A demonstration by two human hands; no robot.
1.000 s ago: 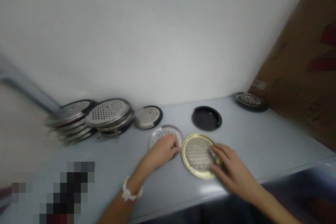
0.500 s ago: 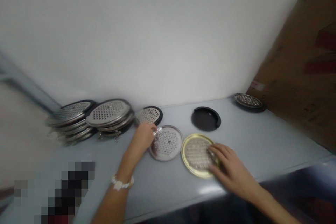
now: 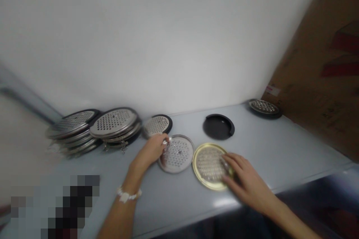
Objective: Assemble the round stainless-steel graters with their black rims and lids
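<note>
Over the upper left edge of a silver round grater plate (image 3: pixel 178 155), my left hand (image 3: pixel 150 151) is closed in a pinch. A small shiny spot shows at its fingertips, too small to name. My right hand (image 3: pixel 244 179) grips the right side of a gold-rimmed round grater plate (image 3: pixel 209 166), thumb and fingers around its edge. Something shiny under those fingers is partly hidden. Both plates lie side by side on the grey table (image 3: pixel 174 203). Just behind my left hand rests a grater plate with a black rim (image 3: pixel 157 125).
Two stacks of round graters, the left stack (image 3: pixel 74 127) and the right stack (image 3: pixel 114 123), stand at the left. Behind the gold-rimmed plate lies a black round holder (image 3: pixel 217 127). Another grater (image 3: pixel 263 107) sits by a cardboard box (image 3: pixel 314 93) at the far right. A pale wall (image 3: pixel 168 44) rises behind.
The view has shifted slightly. My left hand sits a little lower over the silver plate's edge. My right hand keeps its grip on the gold-rimmed plate.
</note>
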